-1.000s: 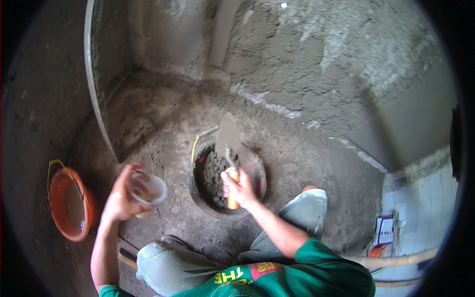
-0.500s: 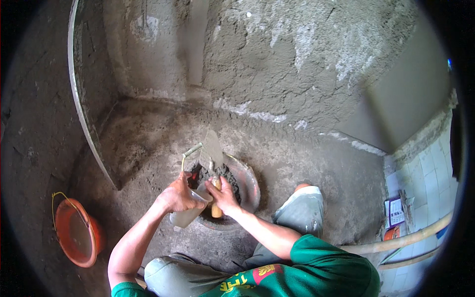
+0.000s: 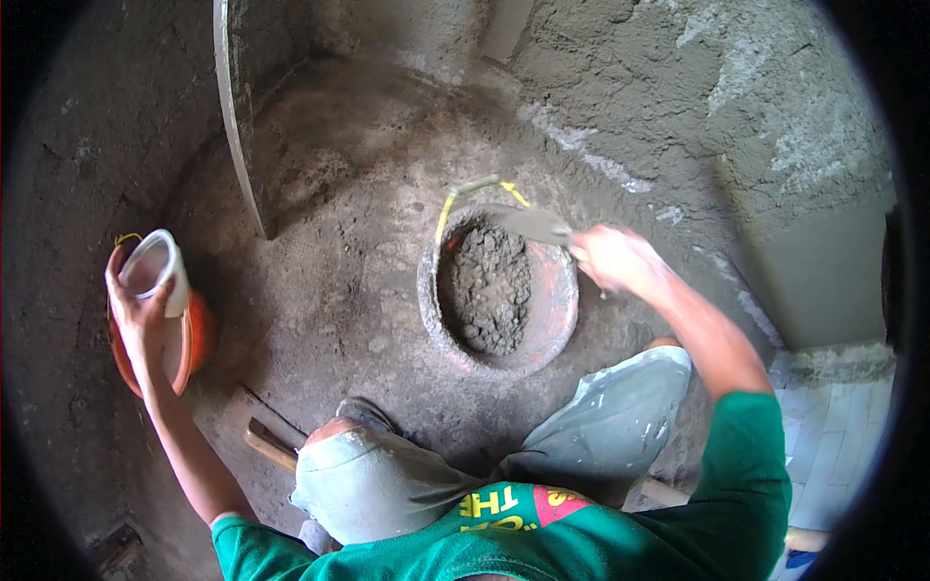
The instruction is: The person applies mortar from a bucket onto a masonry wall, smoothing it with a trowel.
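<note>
My left hand [image 3: 140,308] grips a whitish plastic cup [image 3: 172,281] above the orange bucket [image 3: 197,334] of cloudy water at the left. The cup's mouth faces up toward me. At the right, my right hand [image 3: 615,257] is closed round a trowel [image 3: 531,226], its handle hidden in my fingers. The blade lies across the far right rim of a mortar-caked bucket [image 3: 560,315]. Inside that bucket is a heap of grey, lumpy mortar [image 3: 489,281]. Its yellow wire handle with a pale grip leans out on the far side.
A long straight board [image 3: 232,116] stands upright at the far left. Rough plastered walls [image 3: 639,107] close in the far side. A wooden-handled tool [image 3: 269,445] lies by my left foot. White tiles [image 3: 833,436] line the right edge.
My hands have parted: the left carried the cup left to the orange bucket, the right moved the trowel to the mortar bucket's right rim. The view has shifted, with the mortar now uncovered.
</note>
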Motion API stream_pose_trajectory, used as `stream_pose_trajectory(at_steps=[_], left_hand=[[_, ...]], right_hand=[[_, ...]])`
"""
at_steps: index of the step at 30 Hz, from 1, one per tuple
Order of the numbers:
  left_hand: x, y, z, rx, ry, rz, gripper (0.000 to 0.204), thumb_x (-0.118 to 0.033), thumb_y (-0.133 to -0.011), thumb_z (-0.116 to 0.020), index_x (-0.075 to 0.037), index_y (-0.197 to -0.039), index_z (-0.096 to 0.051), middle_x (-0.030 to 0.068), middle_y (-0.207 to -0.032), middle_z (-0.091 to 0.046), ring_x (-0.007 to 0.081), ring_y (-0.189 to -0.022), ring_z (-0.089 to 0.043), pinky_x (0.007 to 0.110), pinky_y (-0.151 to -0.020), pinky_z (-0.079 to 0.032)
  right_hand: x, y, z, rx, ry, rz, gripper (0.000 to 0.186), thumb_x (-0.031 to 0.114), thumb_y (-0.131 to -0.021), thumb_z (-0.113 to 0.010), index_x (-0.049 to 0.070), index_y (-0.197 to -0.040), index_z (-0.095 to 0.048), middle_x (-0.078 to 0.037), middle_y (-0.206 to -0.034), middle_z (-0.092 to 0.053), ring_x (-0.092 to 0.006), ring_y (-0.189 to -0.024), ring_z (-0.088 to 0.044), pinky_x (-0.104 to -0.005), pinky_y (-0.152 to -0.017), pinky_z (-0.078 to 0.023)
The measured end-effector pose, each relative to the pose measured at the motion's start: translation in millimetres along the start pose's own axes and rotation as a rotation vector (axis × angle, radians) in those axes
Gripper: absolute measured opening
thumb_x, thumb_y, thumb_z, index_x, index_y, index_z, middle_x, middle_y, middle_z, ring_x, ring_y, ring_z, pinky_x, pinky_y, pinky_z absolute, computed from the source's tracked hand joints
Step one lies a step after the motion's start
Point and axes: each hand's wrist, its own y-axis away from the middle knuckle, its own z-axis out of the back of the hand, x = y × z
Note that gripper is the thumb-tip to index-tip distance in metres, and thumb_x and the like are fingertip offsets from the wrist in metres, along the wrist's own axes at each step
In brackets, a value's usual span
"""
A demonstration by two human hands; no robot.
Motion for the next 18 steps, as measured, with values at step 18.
stream_pose_trajectory(at_steps=[18], left_hand=[[102, 2, -10, -0.105, -0.123, -0.008, 0.066, -0.011, -0.070, -0.071, 0.000, -0.129, -0.042, 0.0182, -0.126, -0.050, 0.0299, -0.119, -0.049, 0.038, -0.101, -0.038]], right_hand=[[26, -48, -133, -0.154, 0.267, 0.338, 0.021, 0.010, -0.080, -0.047, -0.002, -0.082, -0.064, -0.017, -0.074, -0.066, -0.0308, -0.067, -0.067, -0.0414, -0.062, -0.056]])
